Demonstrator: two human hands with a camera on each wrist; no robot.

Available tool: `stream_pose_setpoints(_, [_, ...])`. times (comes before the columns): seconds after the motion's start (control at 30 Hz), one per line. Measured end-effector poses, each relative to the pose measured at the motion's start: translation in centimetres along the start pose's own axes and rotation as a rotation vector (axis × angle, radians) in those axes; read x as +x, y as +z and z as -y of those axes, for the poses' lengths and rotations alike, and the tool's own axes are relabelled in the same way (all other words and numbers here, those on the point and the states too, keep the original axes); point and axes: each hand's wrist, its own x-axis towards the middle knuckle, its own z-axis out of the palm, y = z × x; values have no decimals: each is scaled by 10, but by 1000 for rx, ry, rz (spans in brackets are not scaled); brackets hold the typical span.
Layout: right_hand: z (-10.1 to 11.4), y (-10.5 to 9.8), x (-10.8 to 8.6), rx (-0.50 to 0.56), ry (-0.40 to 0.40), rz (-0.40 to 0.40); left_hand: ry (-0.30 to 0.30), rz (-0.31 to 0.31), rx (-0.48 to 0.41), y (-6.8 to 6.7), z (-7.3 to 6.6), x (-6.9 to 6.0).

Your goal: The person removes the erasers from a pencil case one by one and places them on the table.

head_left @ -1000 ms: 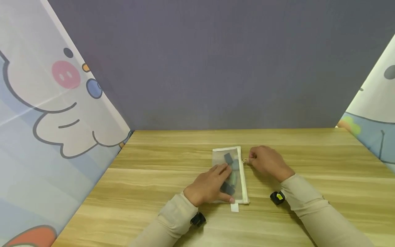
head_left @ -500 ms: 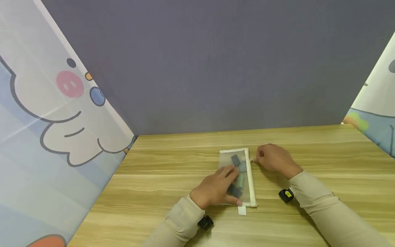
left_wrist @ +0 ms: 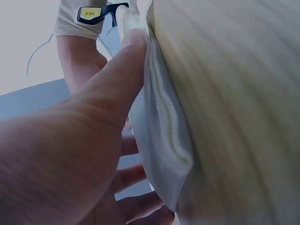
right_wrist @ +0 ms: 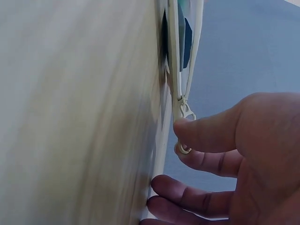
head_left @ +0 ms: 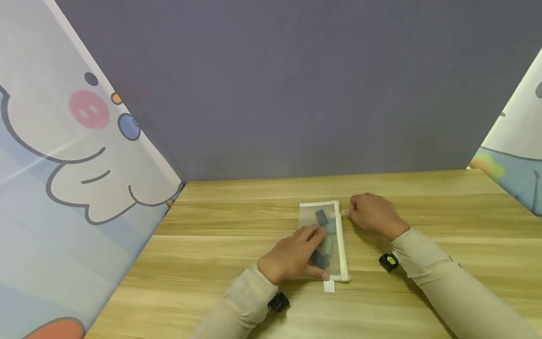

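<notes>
A translucent mesh zip pouch (head_left: 338, 240) with white edging lies flat on the wooden table, its zip along the right side. Through the mesh show several small dark and greenish pieces, too blurred to name. My left hand (head_left: 294, 254) rests on the pouch with fingers spread, the thumb on its near edge by a white tag (head_left: 329, 286). At the zip's far end, my right hand (head_left: 374, 214) pinches the zipper pull (right_wrist: 186, 112) between thumb and forefinger; the other fingers are loosely bent. The left wrist view shows the left thumb (left_wrist: 133, 40) on the pouch's edge.
The wooden table (head_left: 203, 263) surrounds the pouch. A grey panel (head_left: 296, 94) stands along its far edge, and cartoon-printed sheets (head_left: 51, 188) hang at the sides. Black wrist cameras (head_left: 278, 302) sit under both sleeves.
My right hand has moved the zipper pull slightly toward the pouch's far end. My left hand stays on the pouch. The head view has shifted a little.
</notes>
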Motion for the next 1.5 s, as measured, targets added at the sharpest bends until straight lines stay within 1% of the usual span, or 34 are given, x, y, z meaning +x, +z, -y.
stream_pose_setpoints(0.13, [-1, -2, 1, -20, 24, 23, 11, 15, -8, -1, -1, 1])
stream_pose_setpoints(0.27, [-1, -1, 2, -22, 9, 32, -6, 27, -16, 0, -1, -1])
stream_pose_setpoints(0.4, [-2, -2, 5, -29, 4, 22, -11, 17, -24, -1, 1, 0])
stream_pose_setpoints(0.57, [-3, -3, 6, -38, 28, 36, 16, 6, -32, -1, 3, -1])
stream_pose_setpoints(0.67, [-3, -2, 6, -30, 54, 38, 34, 0, -38, 0, 4, -3])
stream_pose_setpoints(0.8, [-4, -1, 7, -10, 70, 36, 44, -9, -41, 0, 6, -6])
stream_pose_setpoints(1.0, [-8, -2, 7, 9, 60, 46, 48, -13, -42, -2, 4, -7])
stream_pose_setpoints(1.1, [-11, -2, 9, 22, 50, 47, 45, -12, -38, -2, 3, -5])
stream_pose_setpoints(1.2, [-13, -1, 11, 54, 42, 21, 36, -12, -38, -3, 2, -4])
stream_pose_setpoints(1.3, [-15, 4, 12, 97, 34, -11, 13, 2, -57, -1, 1, -4])
stream_pose_setpoints(1.4, [-17, 4, 14, 123, 40, -33, 19, 6, -73, -3, 1, -4])
stream_pose_setpoints(1.5, [-17, 2, 16, 128, 49, -59, 47, -12, -77, -5, 3, -1])
